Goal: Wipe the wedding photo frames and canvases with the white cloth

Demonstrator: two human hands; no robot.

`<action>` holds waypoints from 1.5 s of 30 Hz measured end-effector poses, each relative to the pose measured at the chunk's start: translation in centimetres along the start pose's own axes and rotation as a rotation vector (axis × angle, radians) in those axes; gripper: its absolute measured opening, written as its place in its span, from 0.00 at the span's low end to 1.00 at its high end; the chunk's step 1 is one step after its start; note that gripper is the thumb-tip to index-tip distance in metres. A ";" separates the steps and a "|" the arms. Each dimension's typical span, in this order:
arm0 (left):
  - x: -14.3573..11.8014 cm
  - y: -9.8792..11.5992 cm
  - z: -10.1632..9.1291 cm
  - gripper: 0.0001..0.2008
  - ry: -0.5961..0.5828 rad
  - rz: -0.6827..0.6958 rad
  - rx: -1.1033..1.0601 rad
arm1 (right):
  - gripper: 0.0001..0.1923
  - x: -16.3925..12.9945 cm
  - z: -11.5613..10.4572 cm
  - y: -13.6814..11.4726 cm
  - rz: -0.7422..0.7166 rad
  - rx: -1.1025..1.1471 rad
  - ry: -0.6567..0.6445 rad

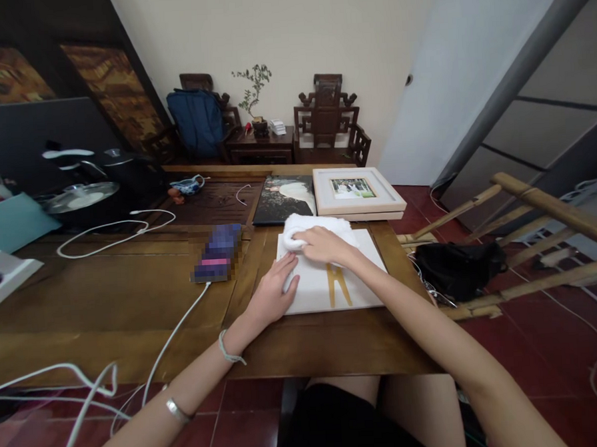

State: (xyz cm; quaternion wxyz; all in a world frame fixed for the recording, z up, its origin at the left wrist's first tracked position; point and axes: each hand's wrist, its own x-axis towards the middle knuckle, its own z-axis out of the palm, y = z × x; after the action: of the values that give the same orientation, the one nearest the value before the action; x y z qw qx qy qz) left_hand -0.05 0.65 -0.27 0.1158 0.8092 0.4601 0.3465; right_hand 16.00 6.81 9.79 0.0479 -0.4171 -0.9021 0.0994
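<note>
Wooden worktop (131, 285) | left hand (272, 295) flat, steadying white panel (331, 282) | right hand (327, 245) grip clenched on cloth (303, 226) | risk: panel could slide into framed photo (357, 192)

Wooden table (107, 293): white board (332, 292), framed photo (357, 192), dark picture (284, 199), cables (113, 233).

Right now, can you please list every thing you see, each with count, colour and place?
white board: 1, white with gold mark, table front
towel: 1, white, on the board's far edge
framed photo: 1, white frame, behind the board
dark picture: 1, black, left of the framed photo
cables: several, white, table left
chairs: 2, dark wood, by the wall
left hand: flat on the board
right hand: pressing the towel
</note>
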 end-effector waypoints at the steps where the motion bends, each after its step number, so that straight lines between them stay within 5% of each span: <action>1: 0.0 0.0 -0.1 0.20 0.000 0.001 -0.001 | 0.21 0.9 0.0 -0.4 -0.014 0.012 -0.008; 5: 0.1 -0.2 -0.3 0.20 -0.015 0.006 -0.008 | 0.20 2.8 0.1 -0.6 -0.016 0.056 -0.030; 8: 0.2 -0.3 -0.3 0.20 -0.023 0.013 -0.002 | 0.22 2.0 -0.6 1.6 0.014 0.074 -0.015; 16: 0.3 -0.6 0.0 0.19 -0.003 0.021 -0.019 | 0.23 -7.6 -1.9 9.2 0.248 0.051 0.083; 20: 0.4 -0.8 0.2 0.19 0.002 0.007 -0.042 | 0.20 -13.7 0.4 7.2 0.242 0.024 0.090; 27: 0.1 -0.7 0.6 0.20 -0.008 -0.062 -0.070 | 0.17 -20.8 2.7 2.3 -0.104 0.047 0.048; 31: -0.1 -0.5 0.8 0.21 -0.015 -0.047 -0.033 | 0.13 -19.3 2.5 3.1 -0.092 0.026 0.027; 36: -0.1 -0.6 0.6 0.21 -0.031 -0.034 -0.029 | 0.10 -13.3 0.8 6.2 -0.029 0.066 -0.025; 41: -0.1 -0.7 0.5 0.20 -0.029 -0.030 -0.033 | 0.18 -7.5 -1.1 9.3 0.174 0.062 -0.035; 45: -0.1 -0.6 0.6 0.20 -0.014 -0.030 -0.036 | 0.18 -6.5 -1.5 9.6 0.226 0.047 -0.041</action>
State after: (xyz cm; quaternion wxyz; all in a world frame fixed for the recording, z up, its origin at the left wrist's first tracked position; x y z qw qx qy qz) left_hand -0.10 0.96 -1.05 0.1390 0.8024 0.4650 0.3472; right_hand 27.56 8.16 9.16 0.0277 -0.5130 -0.8474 0.1337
